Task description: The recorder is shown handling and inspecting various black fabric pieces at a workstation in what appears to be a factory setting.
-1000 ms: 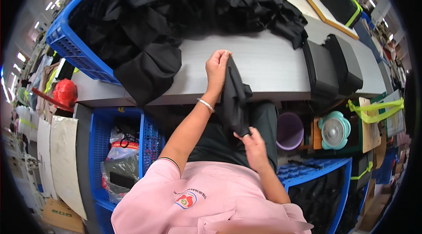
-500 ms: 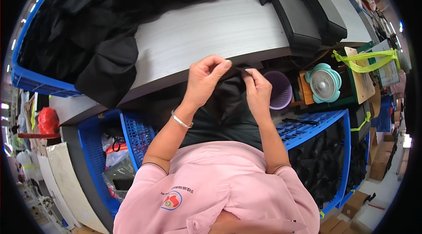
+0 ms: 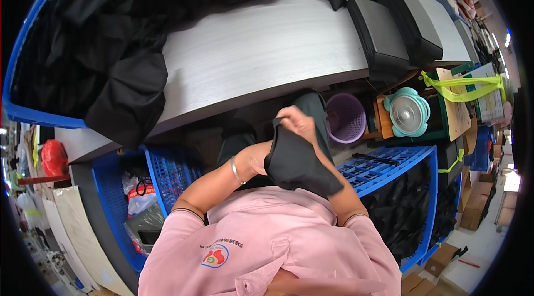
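A piece of black fabric (image 3: 297, 163) hangs in front of my body, draped over my right forearm. My right hand (image 3: 299, 122) is closed on its upper edge with curled fingers. My left hand (image 3: 258, 158), below a silver bracelet, reaches to the fabric's left side; its fingers are hidden by the cloth, so whether they grip it does not show. Beyond the hands, a heap of similar black fabric (image 3: 128, 87) fills a blue crate (image 3: 47, 117) at the far left and spills over the table edge.
A light grey table (image 3: 261, 45) runs across the far side, with stacks of black pieces (image 3: 384, 29) at its right. A purple basket (image 3: 346, 119) and a turquoise fan (image 3: 408, 111) stand to the right. Blue crates flank me, the left crate (image 3: 115, 207) holding bags, the right crate (image 3: 431, 201) black fabric.
Both hands have come down nearer my body from the table edge. The black fabric, earlier hanging between my fingertips, now lies over my right forearm and covers my left fingers.
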Available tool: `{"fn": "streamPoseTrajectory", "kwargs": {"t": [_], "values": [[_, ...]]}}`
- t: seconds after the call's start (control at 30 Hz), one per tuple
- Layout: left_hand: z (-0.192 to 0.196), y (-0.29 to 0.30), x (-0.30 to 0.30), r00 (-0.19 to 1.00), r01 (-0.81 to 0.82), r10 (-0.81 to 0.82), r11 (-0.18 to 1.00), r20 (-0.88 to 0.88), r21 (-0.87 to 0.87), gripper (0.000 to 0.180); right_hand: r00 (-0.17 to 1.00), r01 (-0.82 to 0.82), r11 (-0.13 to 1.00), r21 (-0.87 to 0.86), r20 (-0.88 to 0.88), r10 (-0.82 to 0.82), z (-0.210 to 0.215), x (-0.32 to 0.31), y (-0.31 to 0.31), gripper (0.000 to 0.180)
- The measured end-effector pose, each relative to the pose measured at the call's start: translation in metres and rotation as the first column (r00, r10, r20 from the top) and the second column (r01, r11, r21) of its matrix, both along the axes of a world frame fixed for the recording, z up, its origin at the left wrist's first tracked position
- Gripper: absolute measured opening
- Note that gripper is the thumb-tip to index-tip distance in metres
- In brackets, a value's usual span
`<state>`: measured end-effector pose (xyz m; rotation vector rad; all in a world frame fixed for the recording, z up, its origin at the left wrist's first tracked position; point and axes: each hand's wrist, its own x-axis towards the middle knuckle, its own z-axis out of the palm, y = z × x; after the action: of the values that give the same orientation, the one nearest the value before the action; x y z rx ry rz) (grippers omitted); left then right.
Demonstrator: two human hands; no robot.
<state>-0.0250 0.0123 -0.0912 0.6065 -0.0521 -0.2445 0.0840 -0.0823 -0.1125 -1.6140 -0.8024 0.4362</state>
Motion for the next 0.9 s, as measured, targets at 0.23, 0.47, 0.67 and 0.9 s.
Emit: {"fn": "streamPoseTrajectory", "kwargs": {"t": [0.23,0.47,0.67,0.9], "values": [[0.039,-0.025,0.061,0.957,-0.182,0.201,0.978,-0.211,0.106,0.054,0.826,-0.516,0.844,-0.148,-0.347,0.444,-0.052,-0.082,0.008,0.013],[0.041,0.01,0.058,0.935,-0.342,0.342,0.939,-0.096,0.022,0.074,0.823,-0.084,0.972,-0.218,-0.565,-0.056,-0.047,-0.025,-0.045,0.031],[0.003,0.018,0.054,0.868,-0.439,0.467,0.88,-0.17,0.179,0.076,0.944,0.285,0.958,0.011,0.17,-0.283,0.041,0.001,-0.049,0.016],[-0.022,0.038,0.042,0.864,-0.486,0.494,0.869,-0.095,0.099,0.062,0.93,-0.201,0.968,0.152,-0.279,0.238,0.054,-0.002,-0.048,0.013]]}}
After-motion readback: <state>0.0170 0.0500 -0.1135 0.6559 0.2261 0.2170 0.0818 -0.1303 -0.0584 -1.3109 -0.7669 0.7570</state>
